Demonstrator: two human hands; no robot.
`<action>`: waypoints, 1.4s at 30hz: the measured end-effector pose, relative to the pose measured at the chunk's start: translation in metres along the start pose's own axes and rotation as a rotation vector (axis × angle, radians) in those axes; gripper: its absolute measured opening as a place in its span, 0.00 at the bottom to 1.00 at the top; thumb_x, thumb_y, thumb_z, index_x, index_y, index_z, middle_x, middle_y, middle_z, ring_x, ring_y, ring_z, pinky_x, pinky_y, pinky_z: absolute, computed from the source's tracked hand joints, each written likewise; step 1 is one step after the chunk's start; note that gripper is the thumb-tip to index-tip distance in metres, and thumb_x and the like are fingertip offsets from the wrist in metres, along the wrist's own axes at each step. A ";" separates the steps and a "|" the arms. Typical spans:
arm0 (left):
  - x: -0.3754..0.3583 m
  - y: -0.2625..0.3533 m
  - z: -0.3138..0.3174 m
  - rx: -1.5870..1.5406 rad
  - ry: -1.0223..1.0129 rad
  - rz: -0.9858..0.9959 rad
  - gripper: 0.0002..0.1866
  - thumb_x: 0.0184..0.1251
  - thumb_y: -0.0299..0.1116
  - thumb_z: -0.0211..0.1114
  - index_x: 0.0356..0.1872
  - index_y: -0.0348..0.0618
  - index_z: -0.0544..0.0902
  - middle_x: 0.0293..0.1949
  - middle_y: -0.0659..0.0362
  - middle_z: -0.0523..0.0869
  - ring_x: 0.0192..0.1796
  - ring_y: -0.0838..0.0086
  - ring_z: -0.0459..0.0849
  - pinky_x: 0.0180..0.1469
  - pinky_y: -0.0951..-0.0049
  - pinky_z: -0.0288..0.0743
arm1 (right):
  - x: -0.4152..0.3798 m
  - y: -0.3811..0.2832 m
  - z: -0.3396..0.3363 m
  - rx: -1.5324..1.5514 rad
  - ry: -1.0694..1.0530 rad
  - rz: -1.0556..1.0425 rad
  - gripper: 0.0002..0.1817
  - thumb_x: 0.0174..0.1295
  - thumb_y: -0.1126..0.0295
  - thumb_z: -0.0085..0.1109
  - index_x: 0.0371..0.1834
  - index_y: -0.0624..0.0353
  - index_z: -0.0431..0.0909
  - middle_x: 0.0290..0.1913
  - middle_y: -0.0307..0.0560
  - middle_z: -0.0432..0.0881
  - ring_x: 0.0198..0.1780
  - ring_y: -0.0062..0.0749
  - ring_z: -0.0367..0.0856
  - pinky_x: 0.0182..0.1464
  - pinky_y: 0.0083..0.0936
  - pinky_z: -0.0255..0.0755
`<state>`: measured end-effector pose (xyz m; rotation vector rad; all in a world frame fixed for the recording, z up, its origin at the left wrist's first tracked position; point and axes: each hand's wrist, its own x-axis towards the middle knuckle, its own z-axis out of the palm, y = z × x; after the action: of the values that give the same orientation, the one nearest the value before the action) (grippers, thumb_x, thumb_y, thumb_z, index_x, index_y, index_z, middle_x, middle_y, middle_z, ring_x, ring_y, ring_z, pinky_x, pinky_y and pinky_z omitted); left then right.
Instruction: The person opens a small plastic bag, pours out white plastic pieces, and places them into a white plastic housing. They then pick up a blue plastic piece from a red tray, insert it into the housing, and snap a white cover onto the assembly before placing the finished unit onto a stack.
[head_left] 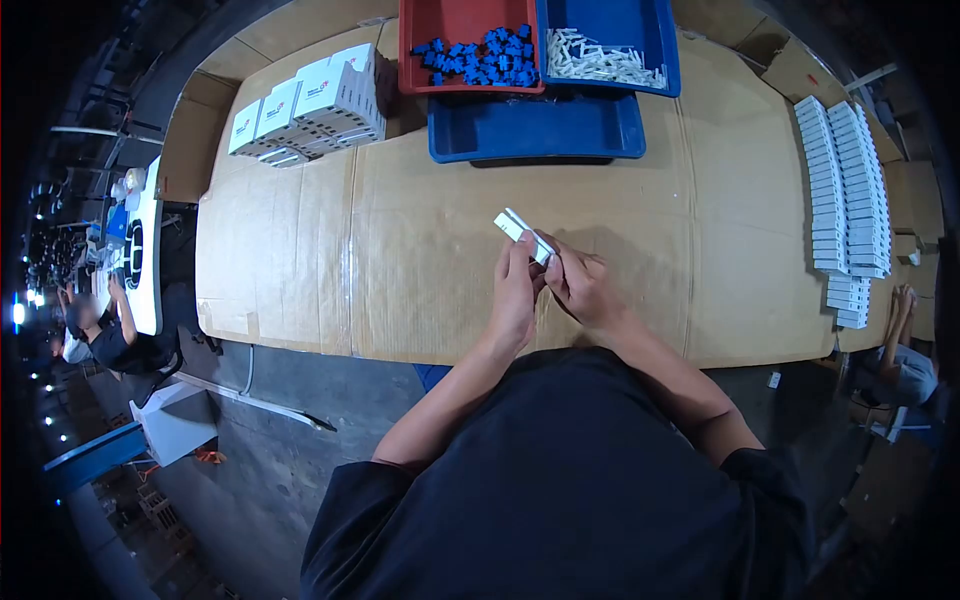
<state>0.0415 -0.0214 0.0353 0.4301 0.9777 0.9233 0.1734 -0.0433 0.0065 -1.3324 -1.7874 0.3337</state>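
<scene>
White slim item (517,228) is held above the cardboard-covered table (430,300), at the centre of the clock face used here, with twelve pointing straight ahead. Its lower part is pinched between thumb and fingers of the left hand (514,290), at six o'clock; its near end is gripped by the closed right hand (580,285), at about four. Whether one part or two are held cannot be told, since the near end is partly covered. The item is tilted, its far end pointed toward eleven, where small dark marks are shown; both hands are probably brought together so that it can be steadied by one and worked by the other.

At half past eleven a red bin (470,90) is set, in which loose blue pieces (500,65) are heaped. Beside it, toward one o'clock, white strips (610,65) are piled in a blue bin (600,15). In front of both, at twelve, a blue tray (535,128) is placed, its floor and near wall in view. The containers are presumably grouped there to be reached by either hand. White boxes (330,90) are stacked at ten o'clock, and long rows of white cartons (850,190) at three, seemingly kept aside for working room
</scene>
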 end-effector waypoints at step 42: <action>-0.001 0.020 0.013 0.264 -0.276 0.630 0.47 0.82 0.67 0.45 0.88 0.49 0.41 0.78 0.49 0.66 0.47 0.84 0.79 0.35 0.90 0.71 | 0.022 -0.046 -0.016 0.339 0.070 0.026 0.29 0.74 0.75 0.56 0.78 0.67 0.68 0.79 0.67 0.67 0.75 0.62 0.74 0.69 0.40 0.76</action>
<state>0.0434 -0.0099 0.0562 1.1018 0.7150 1.2576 0.1543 -0.0459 0.0563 -1.1133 -1.5736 0.5702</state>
